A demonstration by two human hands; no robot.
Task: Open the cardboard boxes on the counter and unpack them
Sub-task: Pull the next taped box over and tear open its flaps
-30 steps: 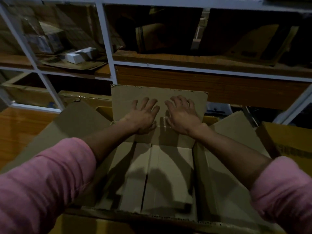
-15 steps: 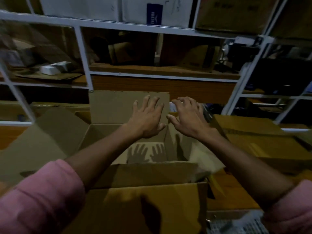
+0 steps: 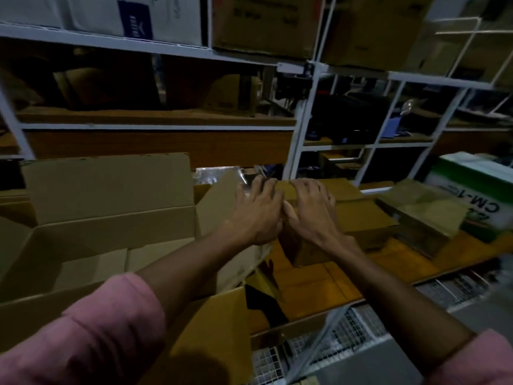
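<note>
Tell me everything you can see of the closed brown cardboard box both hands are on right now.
The closed brown cardboard box is plain corrugated card with no print visible, top flaps shut. It sits flat on the orange wooden counter, just right of the large open cardboard box, one corner pointing toward the camera. The left hand and right hand rest with fingers spread on its top near the left end. Another brown box lies close on its right; contact is unclear.
</note>
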